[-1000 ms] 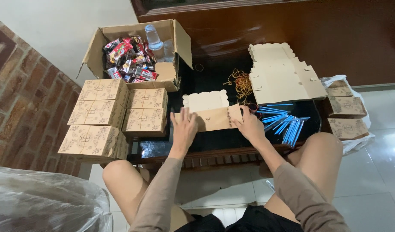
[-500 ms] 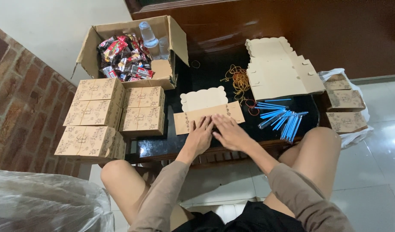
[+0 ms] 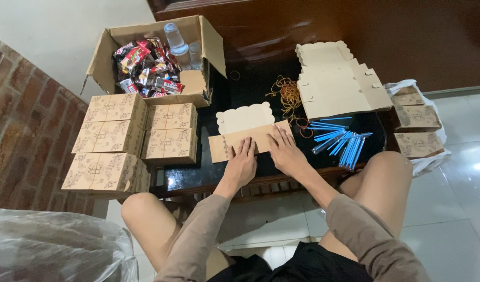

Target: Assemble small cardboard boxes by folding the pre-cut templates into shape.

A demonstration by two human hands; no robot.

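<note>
A brick wall (image 3: 20, 120) rises at the left beside a plain pale wall (image 3: 62, 31); dark glossy wood panelling (image 3: 407, 42) stands behind the low dark counter (image 3: 198, 175); the white tiled floor (image 3: 459, 209) reflects light.

On the dark glossy low table (image 3: 198, 175), in the middle: flat brown cardboard box blank with a scalloped flap (image 3: 248, 130). Pressed flat onto its near edge: left hand (image 3: 241, 166) and right hand (image 3: 285, 151), side by side, almost touching. Left of the blank: stacked closed brown printed gift boxes (image 3: 127, 141), in two columns. Behind these stacks: open corrugated carton (image 3: 107, 55), with wrapped snack packets (image 3: 143, 65) and clear plastic water bottles (image 3: 177, 44) inside. Right of the blank: loose blue plastic straws (image 3: 342, 143). Behind the straws: pile of yellow rubber bands (image 3: 289, 94), then stack of unfolded beige box blanks (image 3: 336, 83). Far right, beside the table: white plastic bag (image 3: 433, 156) holding more closed boxes. Near left corner: clear plastic sheet (image 3: 47, 245).
</note>
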